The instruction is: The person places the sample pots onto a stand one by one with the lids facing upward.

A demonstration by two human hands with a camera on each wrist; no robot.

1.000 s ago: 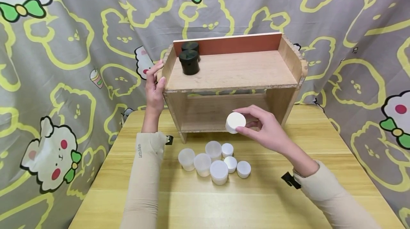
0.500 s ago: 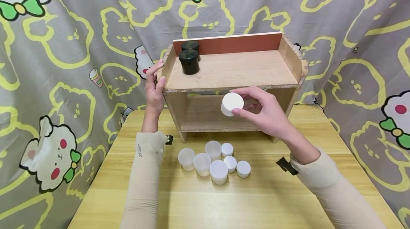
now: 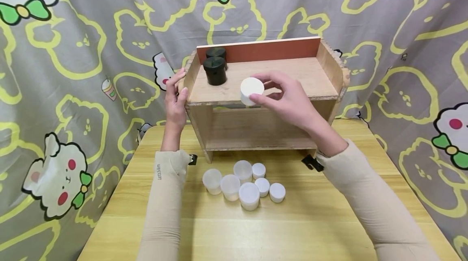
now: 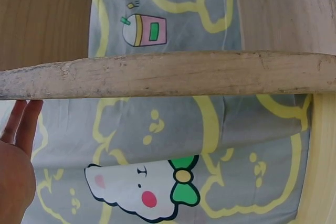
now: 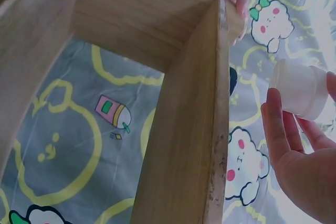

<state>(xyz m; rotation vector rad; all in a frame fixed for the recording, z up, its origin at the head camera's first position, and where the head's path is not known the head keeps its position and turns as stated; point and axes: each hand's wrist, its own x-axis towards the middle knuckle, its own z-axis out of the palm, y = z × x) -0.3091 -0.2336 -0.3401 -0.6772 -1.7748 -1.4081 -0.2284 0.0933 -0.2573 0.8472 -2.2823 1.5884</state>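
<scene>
A small white lidded jar point(image 3: 252, 90) is pinched between the thumb and fingers of my right hand point(image 3: 287, 98). It is level with the front edge of the upper board of a wooden shelf point(image 3: 263, 100), apart from the wood in the right wrist view, where the jar point(image 5: 299, 90) lies tilted. My left hand point(image 3: 175, 100) grips the shelf's left side panel, thumb toward the front. In the left wrist view two fingers point(image 4: 27, 124) touch the panel's edge. Two black jars point(image 3: 215, 71) stand one behind the other at the upper board's left end.
Several translucent lidded jars point(image 3: 230, 188) and smaller white jars point(image 3: 277, 193) form a cluster on the wooden table point(image 3: 234, 236) before the shelf. A lower board point(image 3: 256, 144) spans the shelf's bottom. Behind hangs a grey patterned curtain point(image 3: 146, 29).
My right hand has raised the white jar from in front of the lower compartment to the upper board's height, moving slightly left. The left hand stays on the side panel.
</scene>
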